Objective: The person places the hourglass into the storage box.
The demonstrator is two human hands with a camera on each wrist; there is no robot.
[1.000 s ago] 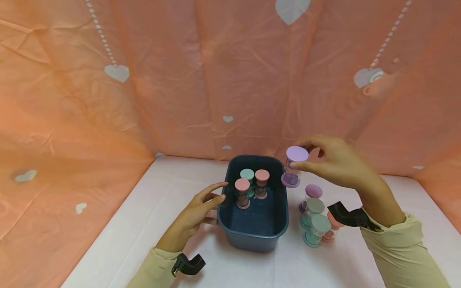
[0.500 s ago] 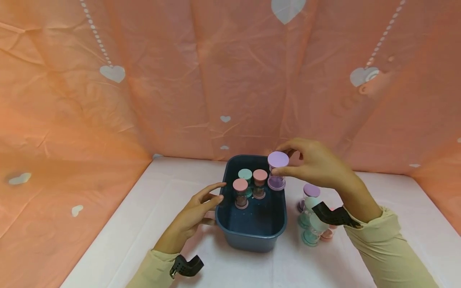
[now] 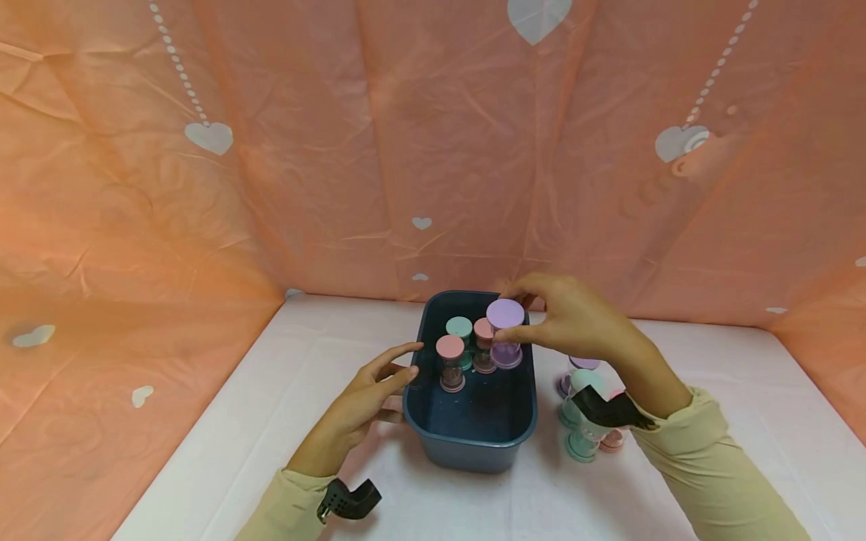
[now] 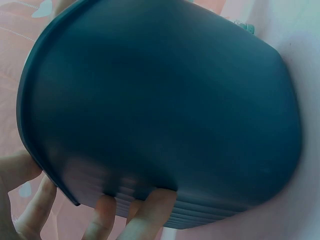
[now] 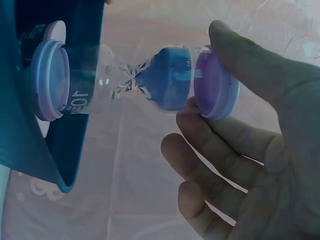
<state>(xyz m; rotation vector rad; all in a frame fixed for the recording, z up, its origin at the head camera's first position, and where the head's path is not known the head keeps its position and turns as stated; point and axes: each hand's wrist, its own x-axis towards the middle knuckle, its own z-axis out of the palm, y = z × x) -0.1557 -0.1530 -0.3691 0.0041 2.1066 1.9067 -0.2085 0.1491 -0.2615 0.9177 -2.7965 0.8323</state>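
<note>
My right hand (image 3: 571, 319) pinches a purple hourglass (image 3: 506, 323) by its top cap, thumb on one side and fingers on the other. The timer hangs upright inside the dark blue bin (image 3: 473, 453), near its right wall. In the right wrist view, the hourglass (image 5: 132, 77) shows clear glass with sand below the cap. To its left in the bin stand two pink hourglasses (image 3: 452, 364) and a mint one (image 3: 459, 327). My left hand (image 3: 368, 394) rests against the bin's left side, thumb and index at the rim. Its other fingers (image 4: 150, 215) touch the ribbed outer wall.
Right of the bin, several hourglasses stand grouped on the white-covered table (image 3: 325, 338), including a mint one (image 3: 580, 446), a purple one (image 3: 585, 362) and a coral one (image 3: 612, 439). My right forearm partly covers them. An orange-pink sheet (image 3: 325, 188) with hearts rises behind.
My right hand has carried the purple hourglass leftward from above the bin's right rim and lowered it into the bin. My left hand has stayed at the bin's side.
</note>
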